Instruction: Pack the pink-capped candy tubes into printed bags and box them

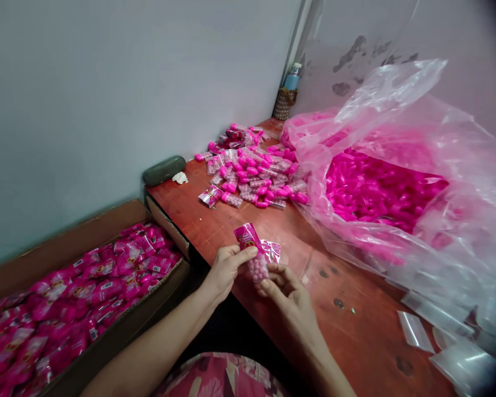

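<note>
I observe the left hand (226, 270) pinching a pink bead-filled packet (257, 269) with thumb and fingers; the right hand (291, 289) pinches its lower end. The packet is above the near edge of the red table (347, 344). Far: piled pink-capped containers (252, 171). Right: a large plastic bag (471, 220). Left: a filled cardboard box (124, 212).

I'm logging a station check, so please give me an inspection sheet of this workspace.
Surface: reddish table, dark spots showing.
Things in work: packet of pink beads held; pile of bead containers beyond it; translucent plastic bag with pink pieces.
Clutter: white scrap beside dark oblong object; clear plastic pieces at right.
Hands: left hand and right hand both hold the packet.
Cables: nothing seen.
Surroundings: cardboard box of pink packets at left; bottle in woven holder; stained wall.
</note>
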The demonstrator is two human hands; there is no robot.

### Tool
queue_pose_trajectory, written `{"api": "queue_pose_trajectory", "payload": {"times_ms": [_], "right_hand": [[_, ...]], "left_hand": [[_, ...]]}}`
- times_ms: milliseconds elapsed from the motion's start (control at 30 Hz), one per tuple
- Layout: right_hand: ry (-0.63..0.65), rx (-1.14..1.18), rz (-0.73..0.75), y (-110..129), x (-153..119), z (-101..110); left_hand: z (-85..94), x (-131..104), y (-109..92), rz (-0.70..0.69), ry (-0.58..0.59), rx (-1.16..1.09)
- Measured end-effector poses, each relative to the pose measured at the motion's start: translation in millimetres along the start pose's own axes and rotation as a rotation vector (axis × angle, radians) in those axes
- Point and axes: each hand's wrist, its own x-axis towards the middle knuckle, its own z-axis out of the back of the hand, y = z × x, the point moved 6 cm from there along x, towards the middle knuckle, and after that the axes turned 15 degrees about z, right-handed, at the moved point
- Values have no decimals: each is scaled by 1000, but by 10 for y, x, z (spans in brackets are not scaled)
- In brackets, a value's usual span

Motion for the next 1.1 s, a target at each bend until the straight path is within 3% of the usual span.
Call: {"api": "queue_pose_trajectory", "payload": {"times_ms": [133,367,633,733,900,1000,1100], "right_hand": [[-89,81,-50,-102,-85,-56],[-101,135,-25,-133,-67,-41],[-152,153,7,-177,71,-19],[-100,108,-16,-166,76,-41],[-105,-14,-24,-24,59,113],[-153,-89,-46,29,57,242],[-157,-132,-56,38,45,284]], "left_hand": [[-70,28,28,7,51,-64],[-50,19,65,41,19,-36],[-200,-48,191,118,141,-13],[-18,-163,103,60,77,-98],[630,-458,-222,-332,-258,-314],[617,-391,-249,-377,-338,-51],[246,-160,-202,-465,-313,576]]}}
